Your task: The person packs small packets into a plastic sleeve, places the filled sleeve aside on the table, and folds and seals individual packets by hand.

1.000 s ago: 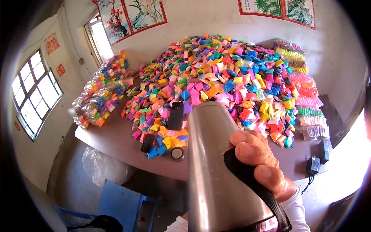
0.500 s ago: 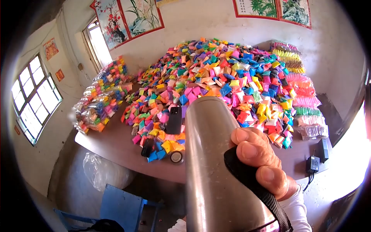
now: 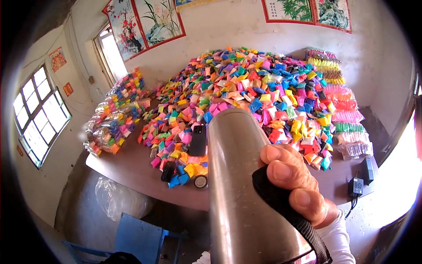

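Observation:
My right hand [image 3: 299, 182] is wrapped round a stainless steel flask [image 3: 235, 189], its fingers over the black carrying strap [image 3: 274, 189]. The flask is raised close to the camera and tilted up, its base end pointing toward the wall. It covers the middle of the table. My left hand is out of sight; only a scrap of white cloth [image 3: 203, 258] shows at the bottom edge. Left of the flask, on the table, lies a round steel-and-black lid [image 3: 201, 181].
A big heap of colourful small packets [image 3: 246, 83] covers the table [image 3: 132, 176]. A phone [image 3: 198, 141] and a black object [image 3: 167, 171] lie at its front. Bagged packets [image 3: 116, 114] stand left, stacked bundles [image 3: 345, 103] right, near a black adapter [image 3: 355, 187]. A blue chair [image 3: 137, 237] is below.
The view has shifted very slightly. My right hand still holds the flask raised in nearly the same place.

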`<control>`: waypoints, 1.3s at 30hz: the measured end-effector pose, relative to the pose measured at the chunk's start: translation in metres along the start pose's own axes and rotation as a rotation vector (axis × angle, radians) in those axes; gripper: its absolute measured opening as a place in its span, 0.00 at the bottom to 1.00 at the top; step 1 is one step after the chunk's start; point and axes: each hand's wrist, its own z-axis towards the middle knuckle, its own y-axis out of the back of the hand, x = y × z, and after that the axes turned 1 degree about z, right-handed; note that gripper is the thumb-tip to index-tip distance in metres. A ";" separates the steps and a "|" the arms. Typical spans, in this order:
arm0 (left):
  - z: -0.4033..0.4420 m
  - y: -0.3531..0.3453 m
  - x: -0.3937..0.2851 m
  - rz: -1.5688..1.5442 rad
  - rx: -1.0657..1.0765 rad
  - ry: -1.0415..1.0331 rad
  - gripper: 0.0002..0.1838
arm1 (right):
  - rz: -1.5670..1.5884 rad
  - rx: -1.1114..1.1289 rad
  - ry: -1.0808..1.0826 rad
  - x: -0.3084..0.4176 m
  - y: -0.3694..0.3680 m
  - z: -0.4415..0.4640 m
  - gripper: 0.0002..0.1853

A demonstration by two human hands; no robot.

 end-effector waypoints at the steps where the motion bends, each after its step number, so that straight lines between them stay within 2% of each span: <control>1: -0.001 -0.001 0.000 0.000 0.001 -0.001 0.18 | 0.001 0.002 -0.003 0.000 0.000 0.000 0.18; 18: 0.002 -0.002 -0.001 -0.002 -0.002 -0.020 0.19 | 0.019 0.039 -0.018 0.000 0.003 0.002 0.19; 23: 0.001 -0.001 -0.001 0.002 -0.025 -0.037 0.20 | 0.088 0.160 -0.087 0.005 0.006 -0.011 0.19; 26: 0.001 -0.002 -0.001 0.012 -0.049 -0.055 0.20 | 0.098 0.285 -0.114 0.002 0.003 -0.022 0.25; 27: 0.002 -0.003 -0.001 0.016 -0.054 -0.058 0.20 | 0.089 0.245 -0.104 0.001 0.000 -0.027 0.23; 28: 0.003 -0.004 -0.001 0.020 -0.062 -0.062 0.20 | 0.096 0.250 -0.152 0.002 -0.004 -0.034 0.24; 31: 0.004 -0.007 0.001 0.031 -0.079 -0.083 0.21 | 0.104 0.265 -0.610 0.005 -0.015 -0.060 0.29; 35: 0.008 -0.013 -0.003 0.031 -0.131 -0.113 0.21 | 0.183 0.292 -0.846 -0.011 -0.032 -0.088 0.41; 36: 0.011 -0.014 -0.002 0.024 -0.152 -0.113 0.21 | 0.087 0.326 -0.796 -0.019 -0.040 -0.091 0.43; 37: 0.012 -0.016 -0.001 0.010 -0.177 -0.104 0.21 | 0.153 0.296 -0.951 -0.028 -0.049 -0.105 0.43; 38: 0.013 -0.019 0.001 0.000 -0.191 -0.097 0.21 | 0.129 0.390 -1.068 -0.035 -0.055 -0.115 0.43; 39: 0.019 -0.032 0.008 -0.040 -0.240 -0.079 0.21 | 0.119 0.369 -1.083 -0.043 -0.063 -0.127 0.43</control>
